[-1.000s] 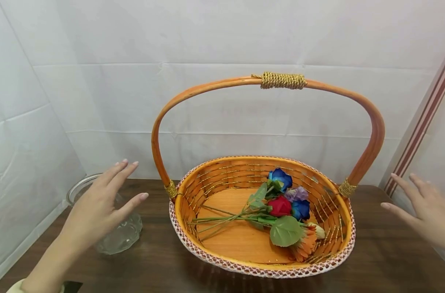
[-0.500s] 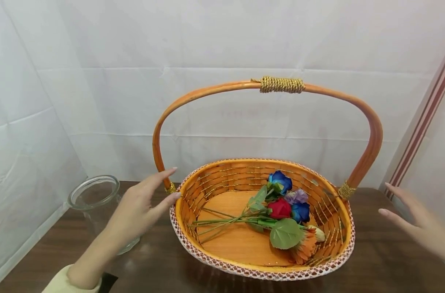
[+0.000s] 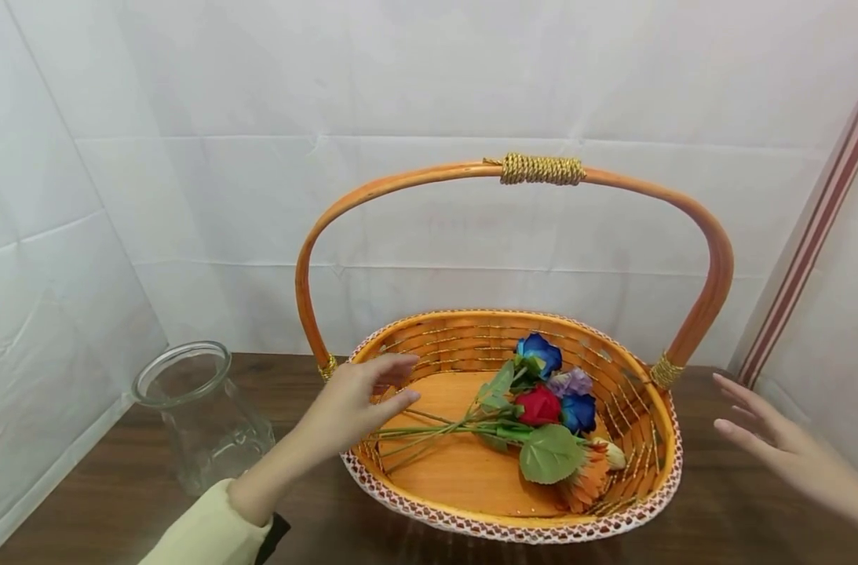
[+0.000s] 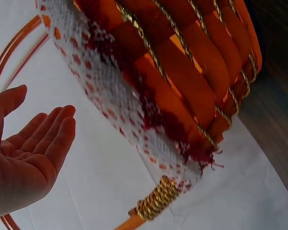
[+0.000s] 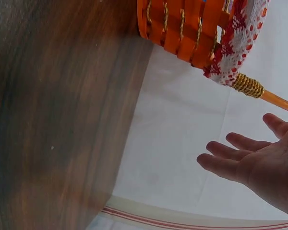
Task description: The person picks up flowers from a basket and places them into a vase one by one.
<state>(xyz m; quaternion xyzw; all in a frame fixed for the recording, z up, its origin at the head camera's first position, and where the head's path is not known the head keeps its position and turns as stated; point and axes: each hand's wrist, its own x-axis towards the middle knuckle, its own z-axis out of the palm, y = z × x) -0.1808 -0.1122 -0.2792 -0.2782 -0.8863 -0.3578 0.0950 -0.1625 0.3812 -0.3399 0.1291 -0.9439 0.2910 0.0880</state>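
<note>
Left hand (image 3: pixel 351 404) above left rim of woven basket (image 3: pixel 464 479), fingers loosely extended, holding nothing. Right hand (image 3: pixel 778 439) likewise, well off the basket's right side. Flower bunch (image 3: pixel 539 404) lies inside, blooms rightward, bare stems (image 3: pixel 464 424) leftward, near left hand. Probably artificial: light, stems springy, petals soft and crushable; best pinched where stems gather. Arched handle (image 3: pixel 720 267) overhead could snag blooms. Glass vase (image 3: pixel 213 435) upright on bench (image 3: pixel 746 502), left of basket; likely slippery, breakable

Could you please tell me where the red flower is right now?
In the head view, the red flower lies inside the basket, right of its middle, beside a blue flower and just above the round green leaf.
</note>
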